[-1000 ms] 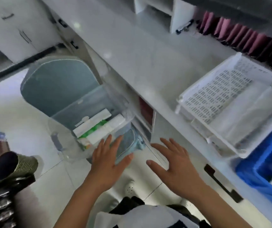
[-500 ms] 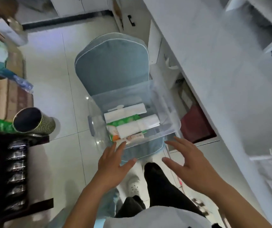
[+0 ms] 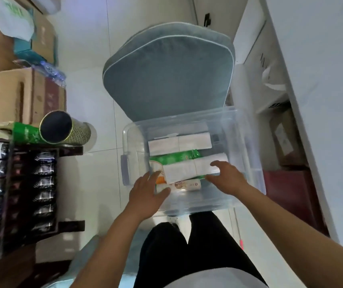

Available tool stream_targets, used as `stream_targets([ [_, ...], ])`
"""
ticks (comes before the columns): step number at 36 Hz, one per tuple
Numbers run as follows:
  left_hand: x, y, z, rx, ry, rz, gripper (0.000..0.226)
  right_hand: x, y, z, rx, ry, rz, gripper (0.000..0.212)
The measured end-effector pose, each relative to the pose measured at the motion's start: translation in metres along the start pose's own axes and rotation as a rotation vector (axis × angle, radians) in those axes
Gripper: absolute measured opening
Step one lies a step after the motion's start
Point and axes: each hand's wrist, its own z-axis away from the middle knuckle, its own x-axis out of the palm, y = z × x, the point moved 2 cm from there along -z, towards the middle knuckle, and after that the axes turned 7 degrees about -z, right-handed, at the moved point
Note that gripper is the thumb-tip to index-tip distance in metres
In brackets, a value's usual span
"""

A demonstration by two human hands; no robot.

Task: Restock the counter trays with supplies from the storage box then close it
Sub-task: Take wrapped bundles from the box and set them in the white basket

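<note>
A clear plastic storage box (image 3: 247,142) sits open on a grey-blue chair cushion (image 3: 166,75), low in front of me. Inside lie two white tissue packs (image 3: 178,143) (image 3: 189,169), a green pack (image 3: 174,157) between them, and a small printed pack (image 3: 187,185) nearest me. My left hand (image 3: 145,193) reaches into the box's near left corner with fingers spread, holding nothing. My right hand (image 3: 226,176) hovers at the right end of the nearer white pack, fingers extended; contact with the pack is unclear.
The white counter (image 3: 322,59) runs along the right, with cupboards and a dark red box (image 3: 287,196) under it. On the left stand a dark rack of packets (image 3: 21,190), a woven bin (image 3: 64,127) and cardboard boxes (image 3: 29,94). My dark trousers (image 3: 187,252) are below.
My view has swung from the counter trays down to the box. Both hands have moved forward from outside the box's near edge to inside it, beside the packs.
</note>
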Motion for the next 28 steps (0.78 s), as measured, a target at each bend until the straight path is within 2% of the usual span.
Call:
stream_targets([
  [4, 0.025, -0.001, -0.055, -0.025, -0.050, 0.006, 0.066, 0.016, 0.018, -0.058, 0.058, -0.004, -0.065, 0.052],
  [9, 0.073, -0.011, -0.117, -0.069, -0.187, -0.202, 0.066, 0.042, 0.045, -0.125, 0.120, 0.029, -0.121, 0.056],
  [15, 0.114, -0.015, -0.175, 0.057, -0.061, -0.348, 0.069, 0.048, 0.061, -0.210, 0.271, 0.229, -0.390, 0.062],
  [20, 0.130, -0.017, -0.207, 0.132, 0.036, -0.378, 0.073, 0.055, 0.057, -0.260, 0.349, 0.277, -0.644, 0.085],
  [21, 0.132, -0.018, -0.211, 0.136, 0.032, -0.381, 0.073, 0.056, 0.054, -0.266, 0.360, 0.282, -0.651, 0.081],
  [24, 0.135, -0.020, -0.217, 0.144, 0.039, -0.393, 0.073, 0.055, 0.043, -0.279, 0.398, 0.284, -0.658, 0.049],
  [28, 0.135, -0.020, -0.220, 0.158, 0.040, -0.386, 0.071, 0.044, 0.044, -0.285, 0.490, 0.315, -0.710, 0.038],
])
